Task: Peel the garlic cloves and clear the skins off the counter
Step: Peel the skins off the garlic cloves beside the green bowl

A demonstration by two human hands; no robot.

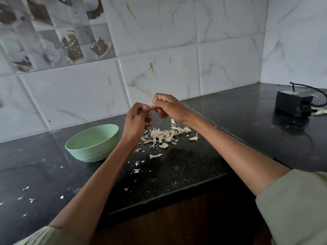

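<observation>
Both my hands are raised above the black counter (185, 167), fingertips meeting. My right hand (168, 106) pinches a small pale garlic clove (151, 103), mostly hidden by the fingers. My left hand (139, 117) has its fingers curled and pinches at the clove's skin from the left. Below the hands lies a pile of papery garlic skins (162, 135) on the counter. More skin flakes (137, 170) are scattered toward the front edge and the left. A light green bowl (92, 144) stands left of the pile; its inside is not visible from here.
A black box-shaped device (293, 105) with a cable sits at the far right near the tiled corner, a skin scrap (320, 111) beside it. The tiled wall runs right behind the counter. The counter's front edge (159, 198) cuts diagonally below my forearms.
</observation>
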